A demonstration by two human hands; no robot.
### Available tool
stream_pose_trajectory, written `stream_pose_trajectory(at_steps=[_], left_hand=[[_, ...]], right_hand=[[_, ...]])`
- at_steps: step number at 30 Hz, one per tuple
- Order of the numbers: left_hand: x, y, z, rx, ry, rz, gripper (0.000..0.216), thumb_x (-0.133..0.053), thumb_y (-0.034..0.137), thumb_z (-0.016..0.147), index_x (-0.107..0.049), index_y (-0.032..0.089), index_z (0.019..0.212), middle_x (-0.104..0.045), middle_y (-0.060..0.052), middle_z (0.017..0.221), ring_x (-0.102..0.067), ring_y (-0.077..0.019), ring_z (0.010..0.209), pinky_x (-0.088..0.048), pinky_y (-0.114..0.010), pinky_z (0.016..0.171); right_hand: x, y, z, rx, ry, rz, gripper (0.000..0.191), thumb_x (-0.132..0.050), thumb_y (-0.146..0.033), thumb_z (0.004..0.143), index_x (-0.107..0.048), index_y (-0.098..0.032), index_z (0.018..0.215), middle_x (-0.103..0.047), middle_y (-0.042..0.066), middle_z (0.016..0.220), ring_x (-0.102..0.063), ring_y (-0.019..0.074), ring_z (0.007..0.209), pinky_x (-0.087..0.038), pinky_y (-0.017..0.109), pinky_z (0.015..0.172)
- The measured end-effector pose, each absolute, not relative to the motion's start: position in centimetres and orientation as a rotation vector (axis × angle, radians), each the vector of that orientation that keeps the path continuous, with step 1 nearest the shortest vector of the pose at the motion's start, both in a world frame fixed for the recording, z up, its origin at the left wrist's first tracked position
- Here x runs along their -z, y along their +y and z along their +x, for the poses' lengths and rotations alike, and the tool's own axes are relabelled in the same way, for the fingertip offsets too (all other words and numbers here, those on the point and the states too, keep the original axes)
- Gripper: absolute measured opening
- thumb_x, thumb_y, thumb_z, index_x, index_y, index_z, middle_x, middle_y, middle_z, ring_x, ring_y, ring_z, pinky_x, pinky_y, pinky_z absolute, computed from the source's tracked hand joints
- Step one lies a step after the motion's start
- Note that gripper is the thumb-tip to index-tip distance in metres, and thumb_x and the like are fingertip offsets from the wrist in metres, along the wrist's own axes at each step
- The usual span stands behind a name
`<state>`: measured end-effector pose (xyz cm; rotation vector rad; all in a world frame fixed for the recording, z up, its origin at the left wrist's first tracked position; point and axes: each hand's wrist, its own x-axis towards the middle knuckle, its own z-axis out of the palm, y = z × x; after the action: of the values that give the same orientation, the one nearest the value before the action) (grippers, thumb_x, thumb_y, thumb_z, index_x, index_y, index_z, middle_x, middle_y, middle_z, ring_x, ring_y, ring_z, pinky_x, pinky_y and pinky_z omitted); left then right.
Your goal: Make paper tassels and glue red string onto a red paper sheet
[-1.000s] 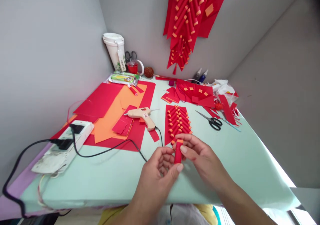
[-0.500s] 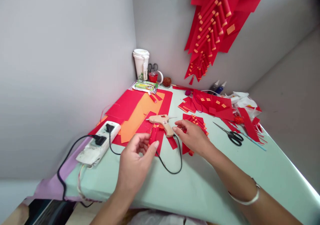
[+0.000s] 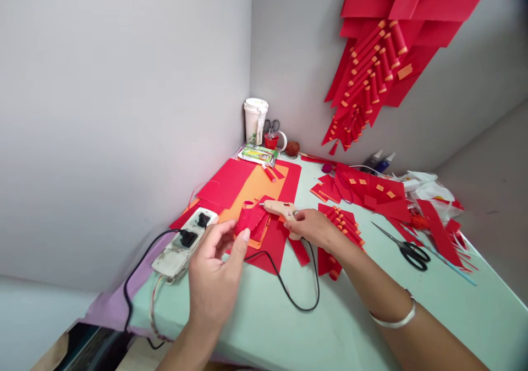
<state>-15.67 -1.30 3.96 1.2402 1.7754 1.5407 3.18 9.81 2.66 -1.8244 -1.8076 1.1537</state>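
Observation:
My left hand pinches a red paper roll between thumb and fingers, over the sheets on the table. My right hand is wrapped round the handle of a beige hot glue gun, whose nozzle points left, close to the roll. From its handle a black cord loops over the table. Just right of my right hand lies a red card with rows of small red-and-orange paper rolls.
A white power strip with black plugs lies at left. Black scissors and red paper scraps are at right. Red and orange sheets spread behind my left hand. A lidded cup stands in the corner; a firecracker decoration hangs on the wall.
My right hand has taken hold of the glue gun, which lay on the table, and its nozzle now sits beside the roll. My left hand has tilted the roll. The view has shifted.

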Motion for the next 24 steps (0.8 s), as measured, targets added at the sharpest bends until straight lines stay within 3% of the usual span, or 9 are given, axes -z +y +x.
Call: stream_pose_trajectory(at_steps=[8, 15, 24], left_hand=[[-2.8, -0.2, -16.0, -1.213, 1.957, 1.491, 0.028, -0.052, 0.041, 0.09, -0.06, 0.02, 0.108, -0.07, -0.008, 0.112, -0.065, -0.0265, 0.107, -0.05, -0.036, 0.086], [-2.9, 0.3, -14.9, -0.69, 1.951, 1.814, 0.023, -0.038, 0.03, 0.096, -0.056, 0.02, 0.106, -0.072, -0.008, 0.093, -0.069, -0.0264, 0.086, -0.048, -0.033, 0.07], [-3.0, 0.3, -14.4, -0.53, 2.004, 2.065, 0.016, -0.042, 0.023, 0.094, -0.057, 0.021, 0.095, -0.068, -0.006, 0.076, -0.064, -0.0284, 0.077, -0.043, -0.033, 0.067]], right_hand=[[-3.7, 9.2, 3.1, -1.304, -1.557, -1.733, 0.018, -0.067, -0.036, 0.073, -0.054, -0.024, 0.072, -0.062, -0.001, 0.059, -0.056, 0.0169, 0.054, -0.032, 0.026, 0.049], [-3.5, 8.6, 3.5, -1.459, -1.405, -1.597, 0.02, -0.069, -0.035, 0.074, -0.057, -0.02, 0.078, -0.07, 0.002, 0.067, -0.055, 0.0138, 0.055, -0.035, 0.025, 0.052], [-3.4, 8.2, 4.8, -1.61, -1.101, -1.228, 0.022, -0.066, -0.038, 0.077, -0.061, -0.018, 0.081, -0.069, 0.003, 0.075, -0.058, 0.0127, 0.06, -0.04, 0.023, 0.051]])
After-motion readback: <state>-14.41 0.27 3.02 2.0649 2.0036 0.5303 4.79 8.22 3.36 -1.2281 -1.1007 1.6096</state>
